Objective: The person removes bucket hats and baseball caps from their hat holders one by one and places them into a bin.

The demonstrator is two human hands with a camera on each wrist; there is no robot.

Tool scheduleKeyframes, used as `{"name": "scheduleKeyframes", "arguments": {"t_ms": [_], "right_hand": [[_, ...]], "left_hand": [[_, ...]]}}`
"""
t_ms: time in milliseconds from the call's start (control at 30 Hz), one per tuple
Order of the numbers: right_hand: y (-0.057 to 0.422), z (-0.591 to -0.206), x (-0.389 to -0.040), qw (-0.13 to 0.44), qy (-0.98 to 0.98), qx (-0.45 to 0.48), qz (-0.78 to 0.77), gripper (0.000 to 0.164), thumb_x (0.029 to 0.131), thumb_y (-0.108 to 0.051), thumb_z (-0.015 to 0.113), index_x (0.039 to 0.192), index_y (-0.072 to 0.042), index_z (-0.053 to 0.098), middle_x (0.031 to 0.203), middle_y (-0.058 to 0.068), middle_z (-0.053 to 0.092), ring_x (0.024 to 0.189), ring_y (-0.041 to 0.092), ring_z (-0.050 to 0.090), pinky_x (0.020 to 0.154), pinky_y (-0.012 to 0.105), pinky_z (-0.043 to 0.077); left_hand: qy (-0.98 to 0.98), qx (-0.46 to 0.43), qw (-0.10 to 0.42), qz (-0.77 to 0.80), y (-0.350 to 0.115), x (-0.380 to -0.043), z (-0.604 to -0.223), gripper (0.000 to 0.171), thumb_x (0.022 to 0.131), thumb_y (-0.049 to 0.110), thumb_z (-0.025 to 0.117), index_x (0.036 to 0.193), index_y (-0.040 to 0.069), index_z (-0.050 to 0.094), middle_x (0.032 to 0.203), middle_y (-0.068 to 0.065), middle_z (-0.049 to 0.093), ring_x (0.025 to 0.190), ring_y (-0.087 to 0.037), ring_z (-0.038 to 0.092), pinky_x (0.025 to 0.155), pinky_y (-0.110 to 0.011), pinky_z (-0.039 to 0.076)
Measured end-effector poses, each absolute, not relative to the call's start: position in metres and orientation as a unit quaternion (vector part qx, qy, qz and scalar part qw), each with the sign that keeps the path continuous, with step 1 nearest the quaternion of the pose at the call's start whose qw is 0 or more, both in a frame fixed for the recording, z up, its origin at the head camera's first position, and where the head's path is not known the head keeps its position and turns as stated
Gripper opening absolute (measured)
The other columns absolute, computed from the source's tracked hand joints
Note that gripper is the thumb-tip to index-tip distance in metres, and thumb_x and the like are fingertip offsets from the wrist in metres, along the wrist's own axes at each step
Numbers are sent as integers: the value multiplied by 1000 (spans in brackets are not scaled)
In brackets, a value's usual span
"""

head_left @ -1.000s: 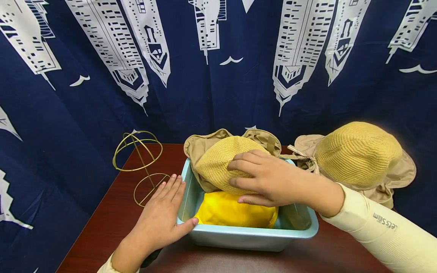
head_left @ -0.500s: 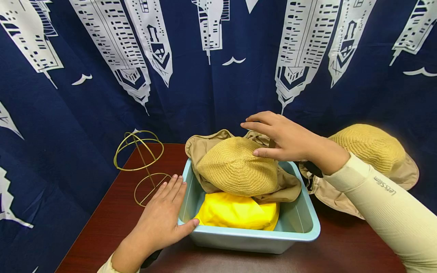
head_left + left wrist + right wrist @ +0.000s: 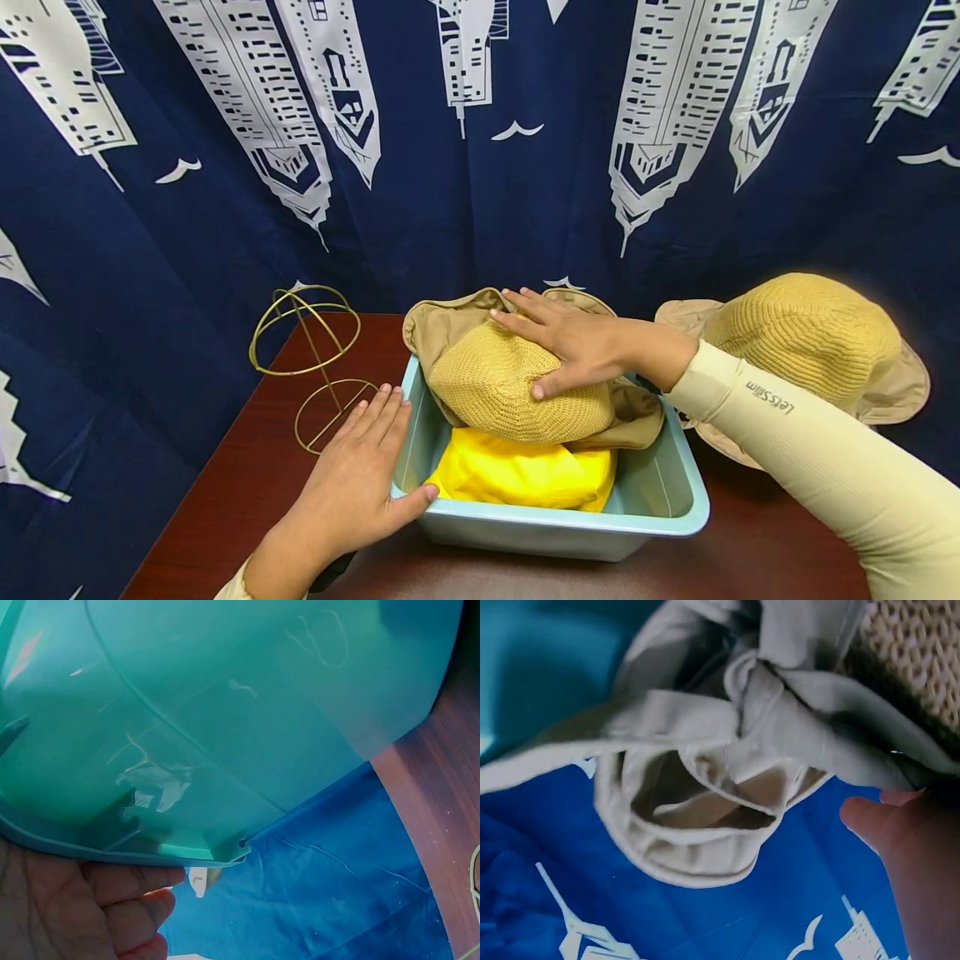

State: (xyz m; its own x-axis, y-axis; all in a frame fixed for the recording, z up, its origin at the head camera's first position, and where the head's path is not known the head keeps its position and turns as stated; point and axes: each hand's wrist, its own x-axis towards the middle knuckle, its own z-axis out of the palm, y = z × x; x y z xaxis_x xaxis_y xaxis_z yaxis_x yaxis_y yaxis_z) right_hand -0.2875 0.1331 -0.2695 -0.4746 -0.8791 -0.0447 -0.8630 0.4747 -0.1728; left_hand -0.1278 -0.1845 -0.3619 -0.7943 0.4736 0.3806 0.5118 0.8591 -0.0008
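Observation:
A yellow knitted sun hat [image 3: 491, 392] with a wide tan cloth brim sits crown up in a light blue plastic bin [image 3: 562, 518]. My right hand [image 3: 573, 340] lies on its crown with fingers spread. In the right wrist view a knotted tan tie [image 3: 761, 705] crosses the brim beside the coarse knit. My left hand [image 3: 352, 475] rests along the bin's left rim, fingers straight and thumb over the front corner. From the left wrist, those fingers [image 3: 131, 911] show right at the rim. Bright yellow folded fabric [image 3: 525, 475] lies in front of the hat inside the bin.
A second, similar yellow knitted hat [image 3: 806, 333] with a tan brim lies at the right, partly behind my right forearm. A gold wire hat stand [image 3: 322, 367] stands left of the bin. A dark blue curtain [image 3: 420, 225] hangs behind the reddish-brown table [image 3: 247, 442].
My right hand lifts off the hat's crown towards the back right, then comes down onto the crown again with fingers spread. The left hand stays at the rim.

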Motion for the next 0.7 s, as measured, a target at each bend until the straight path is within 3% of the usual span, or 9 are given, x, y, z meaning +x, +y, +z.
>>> {"name": "scheduleKeyframes", "arguments": {"t_ms": [233, 567, 700], "right_hand": [[123, -284, -275, 53, 837, -544, -16, 99, 84, -74, 55, 161, -28, 14, 165, 15, -2, 150, 38, -4, 112, 69, 7], [105, -308, -262, 33, 808, -586, 56, 98, 82, -83, 44, 160, -30, 15, 166, 12, 2, 151, 34, -4, 115, 64, 9], [99, -318, -254, 42, 799, -592, 92, 96, 82, -86, 35, 160, -33, 15, 167, 4, 4, 151, 32, -3, 115, 63, 11]], "left_hand": [[-947, -255, 187, -60, -185, -127, -363, 89, 86, 62, 60, 143, -6, 48, 151, -20, 43, 145, -33, 29, 117, -50, 24], [-949, -249, 181, -66, -185, -128, -363, 90, 86, 63, 59, 144, -5, 47, 151, -20, 41, 146, -32, 28, 117, -49, 24], [-948, -250, 185, -69, -185, -129, -363, 90, 86, 63, 60, 143, -5, 48, 151, -20, 41, 146, -32, 28, 117, -49, 25]]}}
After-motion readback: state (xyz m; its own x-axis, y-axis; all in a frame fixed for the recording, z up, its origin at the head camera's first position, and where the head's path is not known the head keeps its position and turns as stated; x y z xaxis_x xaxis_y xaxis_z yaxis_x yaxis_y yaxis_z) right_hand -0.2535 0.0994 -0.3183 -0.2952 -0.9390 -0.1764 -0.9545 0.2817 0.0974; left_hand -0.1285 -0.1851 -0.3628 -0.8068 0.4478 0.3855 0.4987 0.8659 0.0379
